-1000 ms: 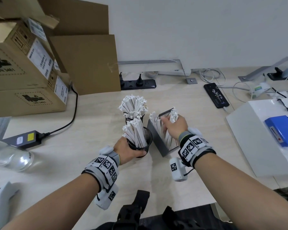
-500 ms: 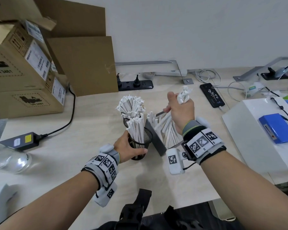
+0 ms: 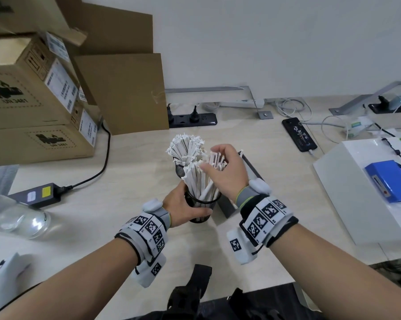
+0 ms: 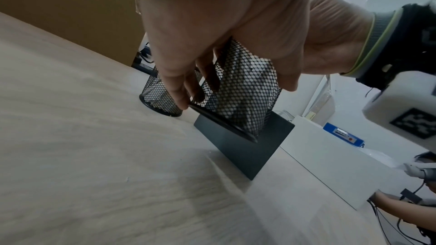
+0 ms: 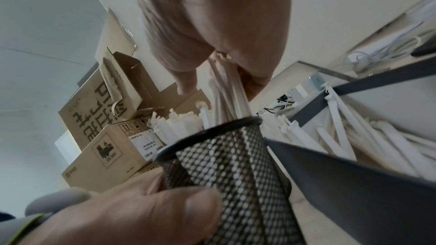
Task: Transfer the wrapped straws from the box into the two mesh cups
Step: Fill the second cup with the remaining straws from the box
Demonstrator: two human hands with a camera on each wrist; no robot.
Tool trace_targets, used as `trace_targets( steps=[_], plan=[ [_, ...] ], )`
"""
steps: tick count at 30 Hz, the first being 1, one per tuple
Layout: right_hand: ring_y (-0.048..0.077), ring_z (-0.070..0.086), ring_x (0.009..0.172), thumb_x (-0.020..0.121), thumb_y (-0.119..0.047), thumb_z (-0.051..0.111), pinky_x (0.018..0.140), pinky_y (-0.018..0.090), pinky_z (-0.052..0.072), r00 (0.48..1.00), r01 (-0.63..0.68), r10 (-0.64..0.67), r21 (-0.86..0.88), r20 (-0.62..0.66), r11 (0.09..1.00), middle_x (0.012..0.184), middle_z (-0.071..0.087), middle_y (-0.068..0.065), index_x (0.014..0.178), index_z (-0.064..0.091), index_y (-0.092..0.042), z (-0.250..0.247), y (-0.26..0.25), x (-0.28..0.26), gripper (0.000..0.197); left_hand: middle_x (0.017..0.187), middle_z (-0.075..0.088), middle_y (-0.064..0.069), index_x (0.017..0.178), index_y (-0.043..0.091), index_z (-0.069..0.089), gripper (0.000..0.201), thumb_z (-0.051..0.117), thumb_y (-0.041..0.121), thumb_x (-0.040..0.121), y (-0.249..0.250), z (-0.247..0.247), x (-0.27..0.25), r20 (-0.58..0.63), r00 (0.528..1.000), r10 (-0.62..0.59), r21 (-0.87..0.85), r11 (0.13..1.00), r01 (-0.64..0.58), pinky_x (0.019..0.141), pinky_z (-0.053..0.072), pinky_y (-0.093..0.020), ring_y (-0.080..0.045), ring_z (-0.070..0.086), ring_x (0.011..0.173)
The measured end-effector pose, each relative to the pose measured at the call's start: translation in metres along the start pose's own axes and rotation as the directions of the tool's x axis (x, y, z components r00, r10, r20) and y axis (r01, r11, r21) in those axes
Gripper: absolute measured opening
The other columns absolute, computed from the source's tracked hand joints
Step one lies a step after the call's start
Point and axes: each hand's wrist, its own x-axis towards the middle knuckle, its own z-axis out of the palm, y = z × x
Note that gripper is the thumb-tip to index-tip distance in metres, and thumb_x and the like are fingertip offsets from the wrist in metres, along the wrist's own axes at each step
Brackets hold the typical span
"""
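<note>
My left hand [image 3: 183,205] grips the near black mesh cup [image 3: 203,203], which leans toward the box and holds several white wrapped straws [image 3: 196,179]. My right hand [image 3: 221,173] pinches a bundle of straws [image 5: 226,88] from above, with their lower ends inside the near cup's rim [image 5: 207,128]. The far mesh cup [image 3: 180,168] stands just behind, packed with straws [image 3: 185,147]. To the right stands the dark grey box [image 3: 251,168], with more straws [image 5: 349,137] lying in it. In the left wrist view the near cup [image 4: 243,88] is tilted in front of the box [image 4: 243,148].
Stacked cardboard boxes [image 3: 33,100] fill the left back. A power adapter [image 3: 36,195] and its cable lie at left, with a clear bottle [image 3: 21,221] near the edge. A phone [image 3: 298,135] and a white case [image 3: 361,185] with a blue pack sit at right.
My right hand lifted a bundle of straws out of the box, carried it left and lowered it into the near cup. My left hand kept its grip on that cup.
</note>
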Motion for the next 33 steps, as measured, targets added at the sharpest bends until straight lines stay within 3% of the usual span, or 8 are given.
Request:
trace_targets(
  steps=[2,5,11,15,19,23,27,33],
  plan=[
    [0.005,0.054,0.105,0.081,-0.027,0.074,0.092,0.023,0.045,0.998,0.061,-0.06,-0.081,0.013,0.995,0.116,0.058,-0.01,0.117,0.056,-0.024,-0.003,0.003,0.003,0.04,0.104,0.06,0.025,0.13,0.028,0.049,0.082,0.092,0.037,0.061,-0.003,0.0,0.001,-0.002,1.0,0.005,-0.006,1.0,-0.005,0.092,0.046,-0.025,-0.008,0.061,0.104],
    [0.01,0.047,0.124,0.092,-0.031,0.06,0.104,0.025,0.036,0.968,0.162,-0.105,-0.241,0.23,0.957,0.137,0.052,-0.002,0.138,0.048,-0.019,-0.002,0.012,-0.003,0.049,0.104,0.065,0.021,0.125,0.028,0.053,0.083,0.088,0.048,0.052,-0.003,0.003,0.002,0.013,1.0,0.001,-0.008,1.0,-0.001,0.089,0.049,-0.025,-0.006,0.063,0.101],
    [0.016,0.028,0.143,0.093,-0.049,0.044,0.116,0.026,0.019,0.929,0.326,-0.226,-0.361,0.293,0.874,0.154,0.035,0.004,0.146,0.036,-0.014,0.002,0.028,-0.009,0.064,0.095,0.072,0.013,0.109,0.028,0.064,0.071,0.082,0.059,0.048,-0.011,0.007,0.006,0.042,0.999,-0.013,0.042,0.999,0.011,0.082,0.055,-0.026,-0.004,0.068,0.092],
    [0.023,0.019,0.147,0.089,-0.066,0.025,0.119,0.038,0.016,0.863,0.431,-0.172,-0.516,0.475,0.74,0.157,0.029,0.003,0.15,0.027,-0.015,0.004,0.028,-0.012,0.08,0.097,0.07,0.015,0.109,0.028,0.062,0.071,0.082,0.06,0.048,-0.013,0.006,0.005,0.054,0.998,-0.007,0.055,0.998,0.004,0.08,0.052,-0.022,-0.004,0.066,0.093],
    [0.022,0.035,0.139,0.097,-0.05,0.038,0.112,0.03,0.022,0.948,0.276,-0.177,-0.408,0.265,0.87,0.149,0.042,0.007,0.143,0.04,-0.013,-0.012,0.029,-0.001,0.058,0.11,0.068,0.012,0.126,0.024,0.056,0.088,0.086,0.056,0.05,-0.022,0.0,0.006,0.01,1.0,-0.011,0.039,0.999,0.01,0.091,0.05,-0.026,-0.007,0.064,0.102],
    [0.025,0.045,0.13,0.095,-0.04,0.049,0.108,0.034,0.034,0.987,-0.126,0.157,-0.416,0.039,0.9,0.141,0.048,0.009,0.14,0.043,-0.012,-0.034,0.048,0.017,0.053,0.118,0.066,0.01,0.133,0.023,0.05,0.103,0.083,0.063,0.044,-0.032,-0.007,0.012,-0.039,0.997,-0.061,0.066,0.996,0.063,0.095,0.047,-0.028,-0.012,0.061,0.11],
    [0.024,0.051,0.126,0.089,-0.045,0.057,0.102,0.032,0.038,0.921,-0.321,0.383,-0.433,0.064,0.842,0.142,0.05,0.005,0.141,0.042,-0.015,-0.042,0.064,0.019,0.062,0.118,0.067,0.007,0.13,0.023,0.051,0.101,0.084,0.063,0.043,-0.037,-0.008,0.017,-0.066,0.994,-0.087,0.089,0.992,0.093,0.097,0.05,-0.034,-0.015,0.061,0.11],
    [0.021,0.049,0.128,0.081,-0.047,0.069,0.105,0.034,0.04,0.862,-0.291,0.437,-0.454,0.258,0.842,0.145,0.047,0.002,0.147,0.033,-0.02,-0.023,0.063,0.016,0.08,0.115,0.069,0.008,0.129,0.022,0.054,0.099,0.085,0.063,0.044,-0.042,-0.007,0.02,-0.079,0.991,-0.104,0.104,0.988,0.112,0.094,0.05,-0.031,-0.013,0.063,0.108]
  ],
)
